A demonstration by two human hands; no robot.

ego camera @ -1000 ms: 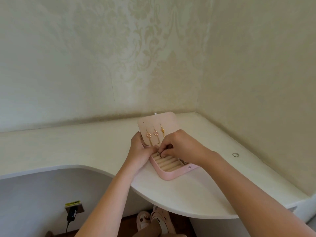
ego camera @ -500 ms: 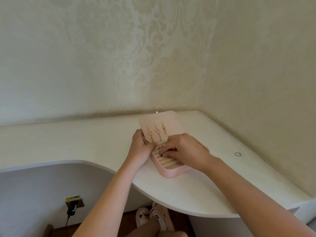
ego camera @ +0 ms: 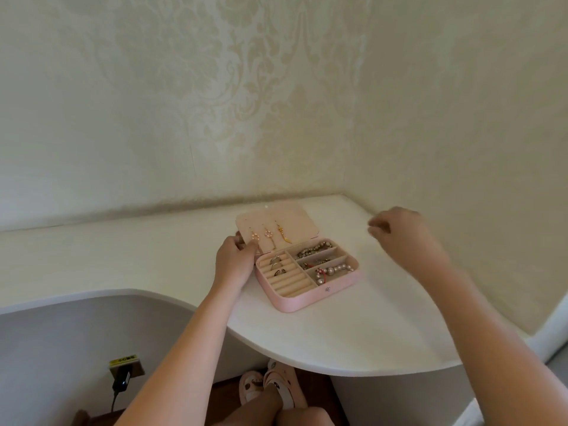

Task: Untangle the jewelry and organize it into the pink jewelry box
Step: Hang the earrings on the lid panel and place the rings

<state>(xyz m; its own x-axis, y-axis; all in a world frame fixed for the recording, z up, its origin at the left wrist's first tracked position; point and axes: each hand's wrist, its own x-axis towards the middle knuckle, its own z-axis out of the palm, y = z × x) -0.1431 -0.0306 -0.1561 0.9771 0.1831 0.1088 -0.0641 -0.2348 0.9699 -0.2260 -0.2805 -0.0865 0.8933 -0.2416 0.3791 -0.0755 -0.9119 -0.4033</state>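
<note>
The pink jewelry box (ego camera: pixel 307 300) lies open on the white desk, its lid (ego camera: pixel 292 221) tipped back. Three gold drop earrings (ego camera: pixel 269 237) hang on the lid's inside. Rings (ego camera: pixel 276 265) sit in the ribbed slots on the left. On the right, a beaded chain (ego camera: pixel 313 249), small pieces with a red bit (ego camera: pixel 316 263) and a pearl bracelet (ego camera: pixel 334 269) each fill a compartment. My left hand (ego camera: pixel 235 261) grips the box's left side by the hinge. My right hand (ego camera: pixel 405 238) hovers blurred to the right of the box, fingers loosely curled, nothing visible in it.
The white desk (ego camera: pixel 353 336) has a curved front edge and fits into a corner of patterned walls (ego camera: pixel 461 149). Below it, a plug sits in a wall socket (ego camera: pixel 123 372), and my feet wear pink slippers (ego camera: pixel 270 385).
My right hand has left the ring slots and swung right and up, uncovering the compartments. The left hand stays on the box. The small ring seen on the desk earlier is now hidden.
</note>
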